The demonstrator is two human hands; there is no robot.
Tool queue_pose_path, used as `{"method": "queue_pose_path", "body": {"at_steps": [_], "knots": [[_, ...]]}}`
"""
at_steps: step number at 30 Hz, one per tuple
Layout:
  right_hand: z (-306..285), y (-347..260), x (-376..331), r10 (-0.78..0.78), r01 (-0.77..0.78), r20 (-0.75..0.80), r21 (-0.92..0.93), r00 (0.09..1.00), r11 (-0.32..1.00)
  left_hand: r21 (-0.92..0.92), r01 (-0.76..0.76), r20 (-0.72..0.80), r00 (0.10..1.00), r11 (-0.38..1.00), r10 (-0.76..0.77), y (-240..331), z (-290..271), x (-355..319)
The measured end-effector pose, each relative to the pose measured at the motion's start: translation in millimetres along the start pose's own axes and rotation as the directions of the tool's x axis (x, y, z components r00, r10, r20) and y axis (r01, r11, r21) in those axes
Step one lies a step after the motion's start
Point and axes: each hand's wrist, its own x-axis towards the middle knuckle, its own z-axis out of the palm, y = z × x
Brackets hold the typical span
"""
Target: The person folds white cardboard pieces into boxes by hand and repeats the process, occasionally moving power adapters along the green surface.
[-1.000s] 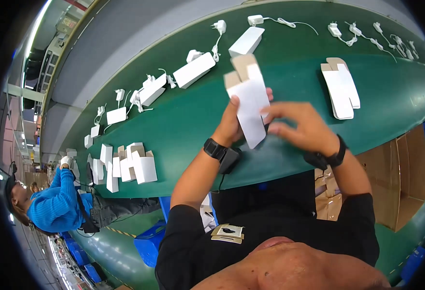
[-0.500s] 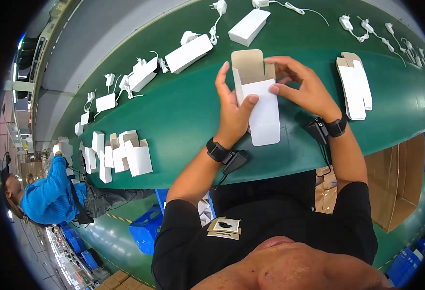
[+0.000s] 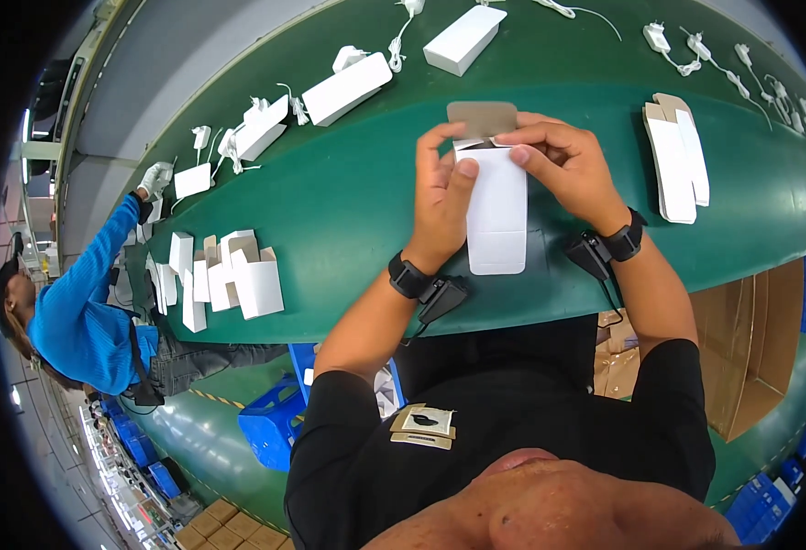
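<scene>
In the head view, the white box [image 3: 497,206] is over the middle of the green table [image 3: 348,220], between the left hand [image 3: 440,192] and the right hand [image 3: 575,174], both clamped on its far half with thumbs on the white face, which seems to steady the thin card from two sides. Its end with the brown flap [image 3: 482,114] points to the far side, apparently so the forefingers can reach there, though some fingertips are hidden. Flat cartons [image 3: 678,165] lie right and open boxes [image 3: 259,286] left, perhaps apart so they do not disturb the hands.
</scene>
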Motion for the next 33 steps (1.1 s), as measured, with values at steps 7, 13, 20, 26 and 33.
{"method": "queue_pose_path", "body": {"at_steps": [7, 13, 20, 26, 33], "knots": [[-4, -17, -6, -0.241, 0.234, -0.023, -0.162, 0.97, 0.959, -0.22, 0.101, -0.053, 0.992, 0.97, -0.116, 11, 11, 6], [-18, -22, -5, -0.019, 0.019, -0.016, -0.037, 1.0, 0.999, -0.018, -0.041, 0.0, 0.999, 0.999, 0.041, 5, 21, 9], [-14, -23, 0, 0.008, -0.007, -0.036, 0.031, 0.999, 0.999, 0.135, -0.194, 0.026, 0.981, 0.972, 0.192, -8, 16, 13], [-21, -23, 1, 0.092, -0.09, -0.03, 0.077, 0.995, 0.993, 0.125, -0.182, 0.032, 0.983, 0.975, 0.179, -7, 21, 14], [-49, -38, -8, 0.222, -0.223, 0.044, 0.022, 0.974, 0.975, 0.135, -0.185, 0.036, 0.983, 0.973, 0.182, -9, 45, 16]]}}
